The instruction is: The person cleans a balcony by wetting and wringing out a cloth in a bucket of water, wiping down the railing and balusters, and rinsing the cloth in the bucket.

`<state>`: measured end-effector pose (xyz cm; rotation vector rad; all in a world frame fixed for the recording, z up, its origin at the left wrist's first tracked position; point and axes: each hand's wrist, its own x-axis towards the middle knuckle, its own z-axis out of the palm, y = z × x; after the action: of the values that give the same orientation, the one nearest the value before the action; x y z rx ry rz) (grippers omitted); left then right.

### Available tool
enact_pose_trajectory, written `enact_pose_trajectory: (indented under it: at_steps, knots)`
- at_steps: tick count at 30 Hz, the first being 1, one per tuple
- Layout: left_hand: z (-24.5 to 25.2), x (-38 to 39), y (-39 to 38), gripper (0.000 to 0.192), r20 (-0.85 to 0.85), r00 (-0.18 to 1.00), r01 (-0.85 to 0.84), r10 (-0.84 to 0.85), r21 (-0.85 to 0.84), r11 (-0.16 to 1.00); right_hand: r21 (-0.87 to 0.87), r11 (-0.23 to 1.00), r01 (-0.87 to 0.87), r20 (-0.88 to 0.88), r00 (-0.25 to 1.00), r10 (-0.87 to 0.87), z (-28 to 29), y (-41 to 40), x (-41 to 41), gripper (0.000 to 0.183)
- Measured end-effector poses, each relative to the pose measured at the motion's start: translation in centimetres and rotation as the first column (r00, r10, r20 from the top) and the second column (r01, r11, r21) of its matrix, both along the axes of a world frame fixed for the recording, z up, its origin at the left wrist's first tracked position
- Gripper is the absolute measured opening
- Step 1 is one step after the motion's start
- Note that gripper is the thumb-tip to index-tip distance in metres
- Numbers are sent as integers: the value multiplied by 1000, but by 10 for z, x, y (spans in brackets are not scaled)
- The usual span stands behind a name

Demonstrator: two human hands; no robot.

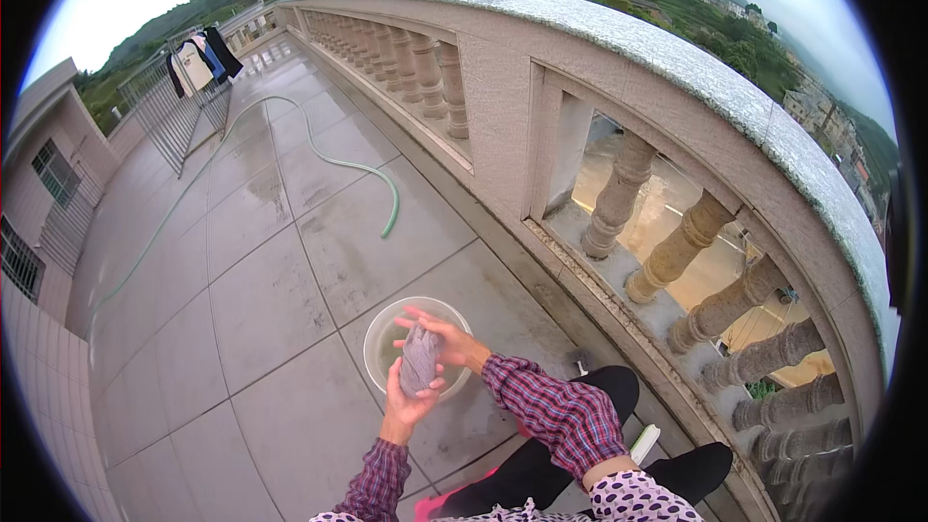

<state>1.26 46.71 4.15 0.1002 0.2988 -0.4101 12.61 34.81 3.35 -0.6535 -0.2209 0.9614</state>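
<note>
Between my two hands is a bunched grey cloth point(419, 361), held above a round, pale plastic bucket point(377, 377). My left hand point(407, 402) grips its lower end, thumb along one side. At the upper end, my right hand point(453, 339) wraps around the cloth with some fingers stretched out past it. Murky water point(453, 375) shows inside the bucket below. Plaid sleeves point(558, 406) cover both forearms.
A green hose point(388, 214) snakes over the wet tiled floor point(275, 290). On the right runs a stone balustrade point(500, 109) with turned balusters. Clothes point(192, 65) hang on a metal rack point(163, 112) at the far left. A white-handled brush-like object point(645, 442) lies by my legs.
</note>
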Motion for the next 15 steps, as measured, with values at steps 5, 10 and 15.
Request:
enact_pose_trajectory:
  at_steps: [5, 10, 15]
  knots:
    - [4, 12, 8, 47, 0, 998, -61, 61, 17, 998, -315, 946, 83, 326, 945, 25, 10, 7, 14, 33]
    - [18, 28, 15, 43, 53, 972, 122, -229, 717, 687, -417, 817, 398, 675, 737, -14, 20, 20, 14, 36]
    - [-19, 50, 3, 37, -104, 909, 106, -404, 994, -18, -322, 564, 760, 909, 415, -41, -37, 22, 15, 35]
